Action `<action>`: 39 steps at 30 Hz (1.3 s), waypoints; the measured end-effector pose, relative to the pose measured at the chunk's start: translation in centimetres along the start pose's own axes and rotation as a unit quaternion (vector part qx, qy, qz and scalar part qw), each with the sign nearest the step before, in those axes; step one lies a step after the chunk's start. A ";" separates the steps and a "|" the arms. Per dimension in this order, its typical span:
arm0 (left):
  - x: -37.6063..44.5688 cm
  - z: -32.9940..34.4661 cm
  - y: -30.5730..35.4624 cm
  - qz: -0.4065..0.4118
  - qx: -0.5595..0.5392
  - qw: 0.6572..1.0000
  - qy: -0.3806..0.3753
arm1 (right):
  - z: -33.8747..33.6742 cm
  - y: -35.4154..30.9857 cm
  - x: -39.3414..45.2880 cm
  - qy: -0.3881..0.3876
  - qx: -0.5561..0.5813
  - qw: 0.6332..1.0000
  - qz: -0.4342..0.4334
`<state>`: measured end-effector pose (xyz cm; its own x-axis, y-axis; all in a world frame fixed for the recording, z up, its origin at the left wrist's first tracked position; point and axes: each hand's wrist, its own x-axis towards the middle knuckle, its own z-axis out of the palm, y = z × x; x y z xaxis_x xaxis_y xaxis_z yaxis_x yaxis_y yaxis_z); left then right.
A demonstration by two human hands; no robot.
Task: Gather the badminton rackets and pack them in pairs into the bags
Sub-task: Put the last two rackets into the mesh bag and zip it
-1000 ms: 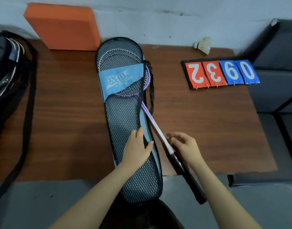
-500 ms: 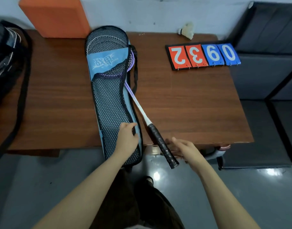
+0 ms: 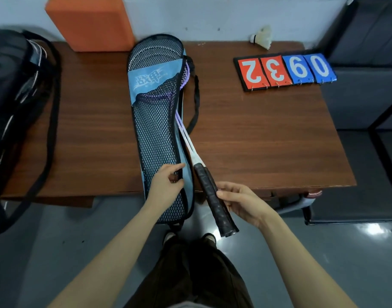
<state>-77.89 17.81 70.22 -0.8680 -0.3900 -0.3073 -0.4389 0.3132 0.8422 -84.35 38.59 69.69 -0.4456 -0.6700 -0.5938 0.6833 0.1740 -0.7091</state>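
Note:
A blue and black mesh racket bag [image 3: 156,130] lies lengthwise on the brown table [image 3: 268,138], its near end hanging over the front edge. Two purple-framed rackets [image 3: 209,190] have their heads inside the bag; their white shafts and black grips stick out of the open right side. My left hand [image 3: 166,186] pinches the bag's open edge near the front. My right hand [image 3: 241,201] holds the black grips together just past the table edge.
An orange foam block [image 3: 90,21] leans on the wall at the back. A large black bag with a long strap [image 3: 17,103] covers the left end. A flip scoreboard [image 3: 286,71] and a shuttlecock [image 3: 262,36] sit at the back right. Dark seats [image 3: 368,90] stand to the right.
My right hand has closed around the grips, and two handles now show side by side. My left hand has slid from the mesh to the bag's open edge. The view has pulled back.

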 end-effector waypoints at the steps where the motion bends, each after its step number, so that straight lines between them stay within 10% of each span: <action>1: -0.1 -0.4 -0.1 0.003 -0.007 1.000 -0.001 | 0.6 0.0 0.2 -0.002 0.003 1.000 -0.007; 20: -1.9 -2.4 1.2 0.030 -0.167 0.984 -0.059 | 8.5 -1.8 4.9 0.202 -0.209 0.943 -0.164; 29: -1.5 -1.5 -1.1 -0.034 -0.155 0.987 -0.038 | 3.7 1.9 2.3 0.298 -0.243 0.922 -0.033; 39: -2.3 -1.7 -0.3 -0.065 -0.156 0.984 -0.063 | 4.7 0.5 1.7 0.203 -0.082 0.976 -0.017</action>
<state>-75.41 17.14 71.46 -0.8400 -0.2930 -0.4567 -0.4718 -0.0215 0.8814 -82.07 34.12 70.11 -0.6810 -0.3429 -0.6470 0.5770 0.2928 -0.7625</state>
